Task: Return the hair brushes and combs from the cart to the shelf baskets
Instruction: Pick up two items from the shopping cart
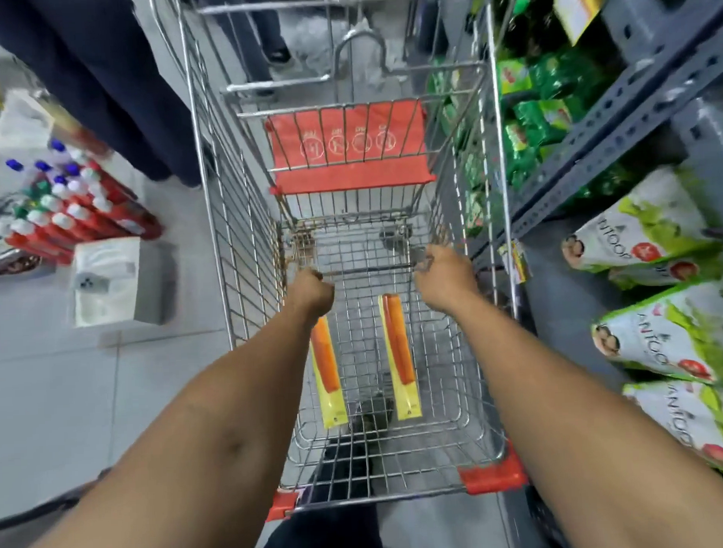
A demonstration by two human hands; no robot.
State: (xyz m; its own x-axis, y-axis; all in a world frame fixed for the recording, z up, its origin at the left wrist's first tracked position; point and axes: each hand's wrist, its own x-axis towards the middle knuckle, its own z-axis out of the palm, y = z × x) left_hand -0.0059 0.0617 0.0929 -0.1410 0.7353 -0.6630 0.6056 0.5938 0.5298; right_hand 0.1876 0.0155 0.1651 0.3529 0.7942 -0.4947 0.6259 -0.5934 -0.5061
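Below both fisted hands, left hand and right hand, two packaged combs are laid lengthwise on the cart floor, one nearer each hand.

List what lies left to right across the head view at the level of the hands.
White box → left hand → right hand → white-and-green bags. Both hands grip a bar of the cart, above two packaged combs on its floor.
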